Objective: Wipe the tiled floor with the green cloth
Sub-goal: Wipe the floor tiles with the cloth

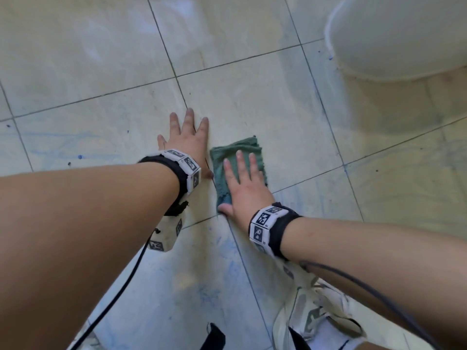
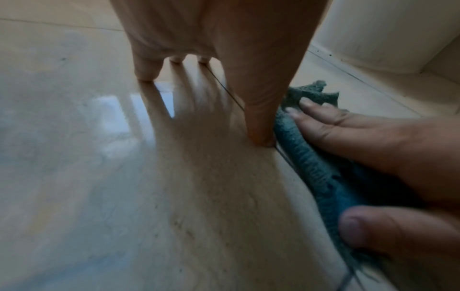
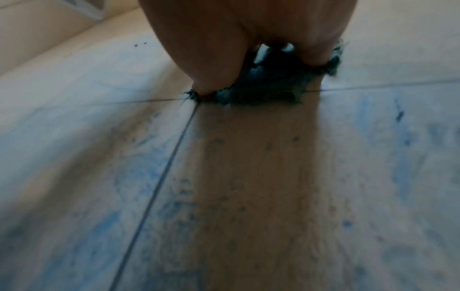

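Observation:
A folded green cloth [image 1: 237, 157] lies on the pale tiled floor [image 1: 252, 97] near the middle of the head view. My right hand [image 1: 242, 183] presses flat on it, fingers straight and spread, thumb at its near edge. The left wrist view shows the same cloth [image 2: 311, 161] under the right hand [image 2: 388, 157]. In the right wrist view the cloth [image 3: 263, 88] bunches under the hand [image 3: 248, 29]. My left hand [image 1: 185, 137] rests flat on the bare floor just left of the cloth, fingers straight; the left wrist view shows its fingers [image 2: 259, 118] touching the tile.
Blue smears [image 1: 222, 261] mark the tiles near me and to the left; the right wrist view shows them [image 3: 139, 177] too. A white rounded fixture [image 1: 404, 39] stands at the back right. My light shoe [image 1: 318, 319] is at the bottom right. Cables trail from both wrists.

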Tool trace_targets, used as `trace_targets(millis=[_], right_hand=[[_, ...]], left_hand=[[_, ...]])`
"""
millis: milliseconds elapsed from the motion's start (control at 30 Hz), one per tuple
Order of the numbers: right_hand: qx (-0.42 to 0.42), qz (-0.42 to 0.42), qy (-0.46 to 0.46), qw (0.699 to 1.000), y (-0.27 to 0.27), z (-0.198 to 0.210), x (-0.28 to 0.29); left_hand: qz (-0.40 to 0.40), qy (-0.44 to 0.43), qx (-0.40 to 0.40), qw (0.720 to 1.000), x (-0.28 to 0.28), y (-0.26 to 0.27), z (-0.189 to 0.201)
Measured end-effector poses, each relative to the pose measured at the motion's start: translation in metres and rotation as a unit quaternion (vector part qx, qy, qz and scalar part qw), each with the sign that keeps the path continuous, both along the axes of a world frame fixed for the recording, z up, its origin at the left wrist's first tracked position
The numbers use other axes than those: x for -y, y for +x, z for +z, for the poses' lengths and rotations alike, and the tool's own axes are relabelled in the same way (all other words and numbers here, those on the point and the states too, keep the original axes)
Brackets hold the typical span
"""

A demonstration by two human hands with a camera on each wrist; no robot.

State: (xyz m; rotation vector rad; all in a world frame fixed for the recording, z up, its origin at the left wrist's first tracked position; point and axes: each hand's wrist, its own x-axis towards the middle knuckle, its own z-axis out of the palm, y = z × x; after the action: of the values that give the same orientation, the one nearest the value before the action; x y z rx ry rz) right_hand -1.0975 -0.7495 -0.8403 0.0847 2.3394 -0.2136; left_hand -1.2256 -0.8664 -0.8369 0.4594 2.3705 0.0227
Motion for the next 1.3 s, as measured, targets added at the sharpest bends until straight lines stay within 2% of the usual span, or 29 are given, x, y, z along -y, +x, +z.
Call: trace_targets(millis=[67, 133, 233, 333, 400, 533, 633, 700, 767, 867, 933, 1000, 1067, 1167, 1233, 1300], right_hand=[[-0.004, 0.008, 0.005, 1.0, -0.002, -0.001, -0.013], [-0.028, -0.019, 0.042, 0.999, -0.008, 0.001, -0.052], [-0.028, -0.156, 0.099, 0.982, -0.022, 0.005, -0.116], [-0.032, -0.251, 0.123, 0.96, -0.032, 0.004, -0.131], [-0.045, -0.23, 0.116, 0.965, -0.034, 0.004, -0.113], [-0.053, -0.025, 0.038, 0.998, -0.03, 0.001, -0.037], [-0.031, 0.053, -0.011, 0.998, -0.026, -0.009, -0.003], [-0.047, 0.058, -0.003, 0.997, -0.032, -0.012, -0.019], [-0.072, 0.021, 0.039, 0.996, -0.05, -0.007, -0.051], [-0.075, -0.105, 0.096, 0.987, -0.089, -0.005, -0.107], [-0.074, -0.207, 0.108, 0.969, -0.115, -0.006, -0.136], [-0.073, -0.26, 0.113, 0.956, -0.139, -0.008, -0.153], [-0.074, -0.254, 0.121, 0.957, -0.162, -0.008, -0.16], [-0.082, -0.192, 0.128, 0.97, -0.193, -0.003, -0.162], [-0.09, -0.142, 0.117, 0.979, -0.21, 0.001, -0.152], [-0.095, -0.057, 0.086, 0.99, -0.218, 0.003, -0.121]], left_hand=[[-0.002, -0.001, 0.002, 1.0, -0.001, 0.001, 0.001], [0.001, 0.0, 0.003, 1.0, 0.0, 0.001, 0.001], [0.001, -0.005, 0.007, 1.0, -0.001, 0.001, 0.0], [0.003, -0.007, 0.006, 1.0, -0.003, 0.0, -0.001], [0.005, -0.006, 0.009, 1.0, -0.003, -0.001, -0.001], [0.001, -0.002, 0.009, 1.0, -0.002, -0.003, -0.001], [0.008, 0.002, 0.002, 1.0, -0.003, -0.002, -0.002], [0.008, 0.0, 0.008, 1.0, -0.003, -0.001, 0.0], [0.006, -0.004, 0.012, 1.0, -0.003, -0.001, 0.003], [0.01, -0.008, 0.018, 1.0, -0.003, -0.002, 0.005], [0.011, -0.01, 0.021, 1.0, -0.004, -0.002, 0.005], [0.01, -0.013, 0.021, 1.0, -0.004, -0.001, 0.005], [0.014, -0.012, 0.02, 1.0, -0.002, 0.001, 0.004], [0.012, -0.014, 0.019, 1.0, -0.002, 0.002, 0.002], [0.012, -0.013, 0.022, 1.0, -0.002, 0.001, 0.0], [0.013, -0.009, 0.021, 1.0, -0.002, 0.0, 0.0]])
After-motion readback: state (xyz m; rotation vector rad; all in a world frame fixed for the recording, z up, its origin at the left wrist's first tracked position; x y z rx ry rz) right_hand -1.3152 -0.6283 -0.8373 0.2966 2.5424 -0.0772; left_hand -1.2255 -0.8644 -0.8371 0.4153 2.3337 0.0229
